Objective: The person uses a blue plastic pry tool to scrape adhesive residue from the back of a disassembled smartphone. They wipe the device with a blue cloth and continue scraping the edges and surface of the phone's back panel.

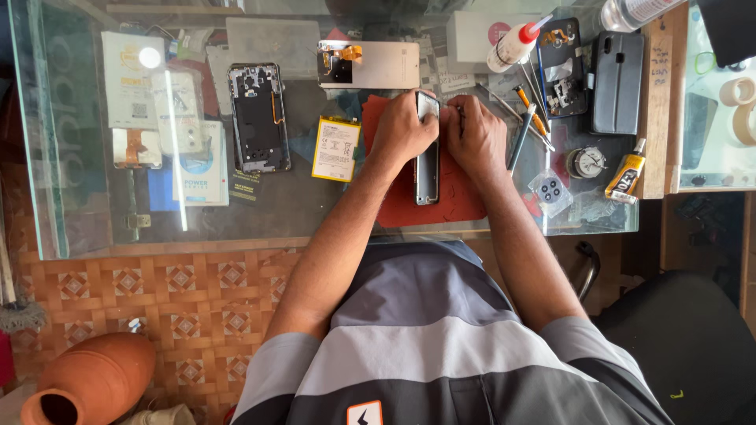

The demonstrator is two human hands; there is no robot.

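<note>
Reaching forward over the glass worktop (pixel 94 228), we wrap our left hand (pixel 402 130) around the top of a phone (pixel 427 161) while our right hand (pixel 475 138) pinches its upper edge. It stands on its side, slim and dark with a silvery rim, on a red mat (pixel 457 201), well apart from the yellow battery (pixel 336 149).
</note>
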